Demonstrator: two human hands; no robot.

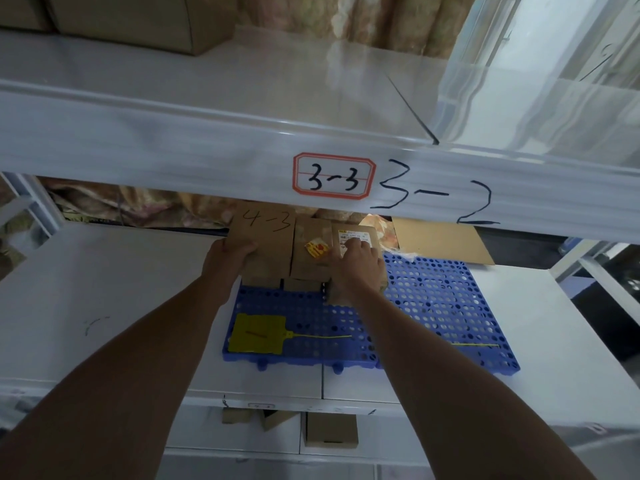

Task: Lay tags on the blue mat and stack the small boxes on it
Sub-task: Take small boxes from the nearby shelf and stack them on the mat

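A blue perforated mat [433, 306] lies on the white shelf. A yellow tag [258, 334] with a thin yellow tie rests flat on the mat's front left. A second thin yellow tie [476, 345] shows at the mat's front right. Three small brown boxes stand side by side at the mat's back. My left hand [230, 252] grips the left box marked "4-3" [268, 237]. The middle box [311, 251] carries a yellow and red sticker. My right hand [356, 265] presses on the right box with a white label [356, 235].
The upper shelf beam [207, 150], marked "3-3" and "3-2", hangs low over the boxes. A flat cardboard sheet [443, 244] lies behind the mat at the right. More brown boxes [330, 429] sit on the shelf below. Patterned cloth hangs at the back.
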